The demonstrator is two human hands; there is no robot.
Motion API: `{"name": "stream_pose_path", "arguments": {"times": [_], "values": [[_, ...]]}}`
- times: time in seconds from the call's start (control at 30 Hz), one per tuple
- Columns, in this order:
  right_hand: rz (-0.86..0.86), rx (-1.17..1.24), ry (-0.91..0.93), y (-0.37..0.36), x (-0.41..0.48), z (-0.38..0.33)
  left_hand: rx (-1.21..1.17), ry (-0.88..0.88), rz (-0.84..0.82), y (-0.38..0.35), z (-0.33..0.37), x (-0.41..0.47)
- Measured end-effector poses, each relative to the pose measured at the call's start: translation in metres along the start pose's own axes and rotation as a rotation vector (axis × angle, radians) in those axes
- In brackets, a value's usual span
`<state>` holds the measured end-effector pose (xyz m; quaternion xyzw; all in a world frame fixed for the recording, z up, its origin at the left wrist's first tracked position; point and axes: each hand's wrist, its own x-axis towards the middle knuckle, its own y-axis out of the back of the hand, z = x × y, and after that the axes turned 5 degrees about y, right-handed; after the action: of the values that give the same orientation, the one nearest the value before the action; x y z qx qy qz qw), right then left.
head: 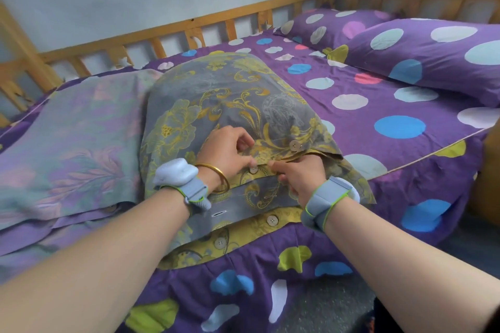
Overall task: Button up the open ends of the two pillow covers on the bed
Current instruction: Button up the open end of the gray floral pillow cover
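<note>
Nearest, two unfastened buttons (272, 220) lie on the grey-gold pillow cover's (216, 105) open end. Just beyond, the left hand (226, 153) and right hand (300, 174) pinch its flap around a third button (253, 170). The other pillow cover (73, 138) lies beside it on the bed (365, 105).

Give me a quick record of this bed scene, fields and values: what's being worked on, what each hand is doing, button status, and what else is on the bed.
item in work: grey and yellow floral pillow cover, open end toward the person
left hand: pinching the top flap beside the second button
right hand: pinching the flap edge from the other side
buttons: far button looks fastened; two near buttons unfastened, an empty buttonhole above them
second cover: pale purple floral pillow, left of the first; closure not visible
also on bed: two polka-dot pillows, polka-dot sheet
</note>
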<state>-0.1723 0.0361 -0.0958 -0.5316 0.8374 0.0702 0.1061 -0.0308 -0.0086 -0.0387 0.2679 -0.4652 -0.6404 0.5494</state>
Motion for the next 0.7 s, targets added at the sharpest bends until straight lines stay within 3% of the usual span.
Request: {"name": "stream_pose_path", "arguments": {"times": [0.1, 0.23, 0.3, 0.47, 0.7], "values": [[0.053, -0.021, 0.044, -0.005, -0.003, 0.002, 0.252, -0.118, 0.015, -0.004, -0.011, -0.007], [-0.076, 0.420, -0.048, -0.013, -0.013, -0.008, 0.293, -0.184, 0.135, -0.011, -0.016, -0.010], [-0.186, 0.525, -0.094, -0.016, -0.015, -0.009, 0.272, -0.173, 0.148, -0.012, -0.014, -0.009], [-0.269, 0.306, -0.053, -0.024, -0.017, -0.004, 0.168, -0.094, 0.107, -0.011, -0.011, -0.005], [-0.227, 0.256, 0.031, -0.030, -0.019, -0.005, 0.012, -0.048, 0.130, -0.002, -0.010, -0.009]]}}
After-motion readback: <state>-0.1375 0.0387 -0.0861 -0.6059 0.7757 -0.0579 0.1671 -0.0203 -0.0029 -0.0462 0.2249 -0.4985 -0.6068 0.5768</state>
